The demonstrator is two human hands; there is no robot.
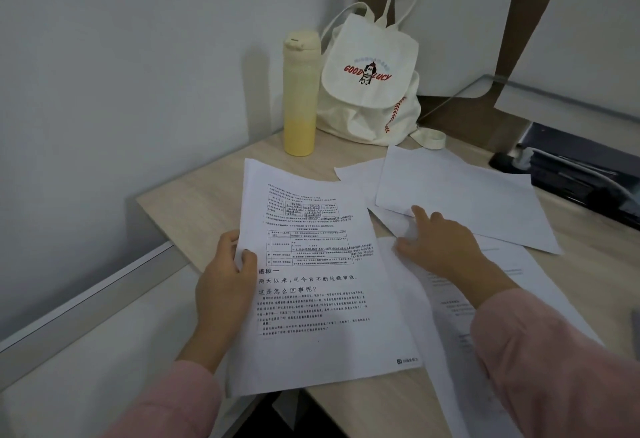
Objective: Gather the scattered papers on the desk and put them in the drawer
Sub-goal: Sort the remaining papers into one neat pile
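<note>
My left hand (pixel 225 281) grips the left edge of a printed sheet (pixel 318 281) with tables and text, held just above the light wooden desk (pixel 204 202). My right hand (pixel 440 243) lies with fingers spread on the near corner of blank white papers (pixel 460 195) that overlap in the middle of the desk. Another printed sheet (pixel 446 326) lies under my right forearm near the desk's front edge. No drawer is in view.
A yellow bottle (pixel 300 94) and a cream cloth backpack (pixel 370 80) stand in the back corner against the wall. A dark device with cables (pixel 575 174) sits at the right. A glass partition (pixel 485 98) rises behind it. A white ledge (pixel 86 299) runs left of the desk.
</note>
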